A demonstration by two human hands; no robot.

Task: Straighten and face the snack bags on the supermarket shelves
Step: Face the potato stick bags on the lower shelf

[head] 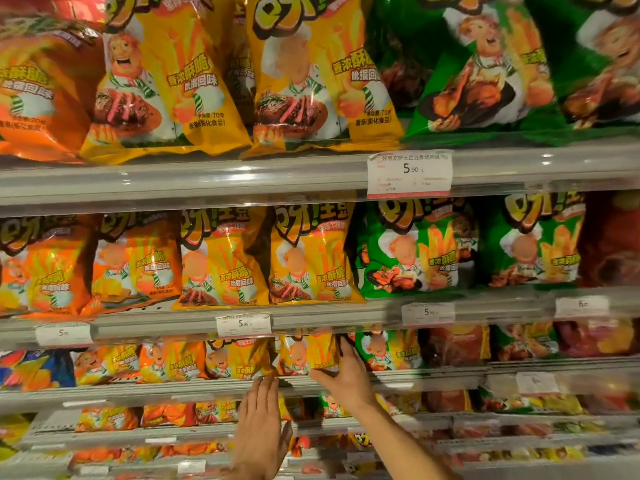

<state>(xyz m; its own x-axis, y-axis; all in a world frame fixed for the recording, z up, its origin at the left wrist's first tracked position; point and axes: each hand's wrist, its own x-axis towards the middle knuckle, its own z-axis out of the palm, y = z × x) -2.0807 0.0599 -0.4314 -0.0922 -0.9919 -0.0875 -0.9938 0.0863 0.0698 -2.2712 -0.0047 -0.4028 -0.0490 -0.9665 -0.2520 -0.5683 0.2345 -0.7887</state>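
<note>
Rows of snack bags fill the shelves: orange at the left, yellow in the middle, green at the right. On the third shelf a yellow bag (306,353) stands upright beside a green bag (388,348). My right hand (341,372) holds the yellow bag's right edge and lower corner, fingers up between it and the green bag, thumb under the bottom. My left hand (259,424) is flat with straight fingers, its tips at the shelf rail (173,393) just below another yellow bag (239,358).
Upper shelves carry larger yellow bags (311,258) and green bags (412,247) facing front. Price tags (409,173) hang on the shelf rails. Lower shelves hold more orange and red packets (110,419). Blue bags (31,370) sit at the far left.
</note>
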